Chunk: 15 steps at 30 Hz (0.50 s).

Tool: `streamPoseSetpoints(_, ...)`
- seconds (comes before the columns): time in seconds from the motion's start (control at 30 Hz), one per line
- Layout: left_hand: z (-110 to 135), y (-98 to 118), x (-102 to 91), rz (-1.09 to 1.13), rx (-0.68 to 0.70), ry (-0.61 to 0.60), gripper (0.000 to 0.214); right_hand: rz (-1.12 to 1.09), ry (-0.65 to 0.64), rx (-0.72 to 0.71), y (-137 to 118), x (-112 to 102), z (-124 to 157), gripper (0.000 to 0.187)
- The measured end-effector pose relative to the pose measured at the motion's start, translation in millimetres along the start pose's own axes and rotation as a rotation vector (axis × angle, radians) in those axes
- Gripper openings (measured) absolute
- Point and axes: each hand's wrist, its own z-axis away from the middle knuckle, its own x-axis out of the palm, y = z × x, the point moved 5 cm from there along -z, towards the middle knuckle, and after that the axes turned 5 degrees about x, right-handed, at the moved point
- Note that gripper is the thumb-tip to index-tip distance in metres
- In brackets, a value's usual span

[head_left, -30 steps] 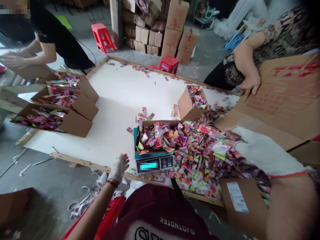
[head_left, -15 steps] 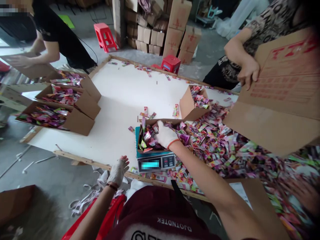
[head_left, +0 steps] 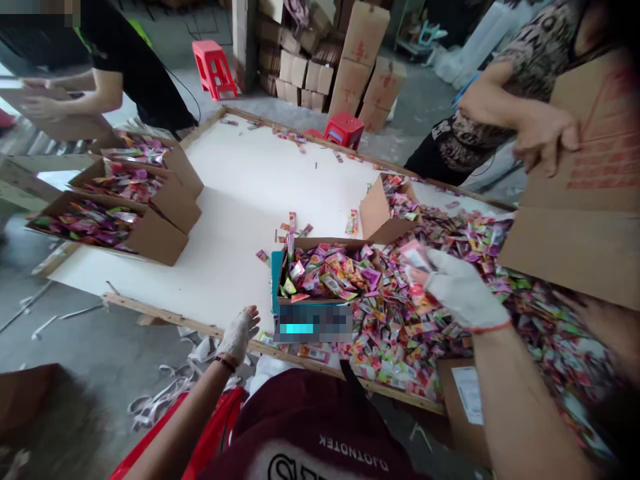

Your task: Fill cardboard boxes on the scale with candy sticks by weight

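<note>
My right hand [head_left: 463, 287], in a white glove, is over the heap of small colourful packets [head_left: 390, 353] right of the scale. Its fingers are closed on a pinkish-white snack packet [head_left: 414, 255], slightly smeared by motion. A cardboard box [head_left: 330, 241] filled with similar packets rests on a teal-topped digital scale [head_left: 275, 283], whose display is blurred out. My left hand [head_left: 240, 335], gloved with bare fingertips, hovers by the table's near wooden edge. Its fingers are stretched out, with nothing held.
Several packet-filled boxes [head_left: 163, 237] stand at the table's left end. Another filled box [head_left: 377, 213] sits behind the scale. At right, a person's hand [head_left: 547, 137] holds a large carton [head_left: 575, 247]; another person's hand shows low right. Red stools [head_left: 215, 70] stand beyond the white table [head_left: 235, 187].
My right hand has left the box on the scale and moved right to the heap, now holding a packet. My left hand barely moved. The large carton at right shifted further right.
</note>
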Motion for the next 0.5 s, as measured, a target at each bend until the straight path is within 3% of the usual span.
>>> streamPoseSetpoints(0.1, 0.4, -0.6, 3.4, -0.019, 0.000, -0.001, 0.030, 0.361, 0.135, 0.052, 44.5, -40.4, 13.4, 0.019)
streamPoseSetpoints(0.17, 2.5, -0.7, 5.5, -0.028, 0.004, -0.004, 0.031, 0.525, 0.155, 0.161, 76.8, -53.5, 17.1, 0.021)
streamPoseSetpoints(0.27, 5.4, -0.8, 9.5, -0.043, 0.008, -0.005, 0.032, 0.569, 0.161, 0.250, 99.8, -51.9, 18.6, 0.052)
streamPoseSetpoints(0.33, 6.1, -0.6, 12.5, -0.048, 0.018, -0.011, 0.032, 0.505, 0.170, 0.179, 87.1, -39.3, 16.7, 0.058)
streamPoseSetpoints(0.5, 5.0, 1.3, 16.6, -0.050, 0.058, -0.034, 0.037, 0.419, 0.215, -0.038, 17.7, -1.2, -3.0, 0.036)
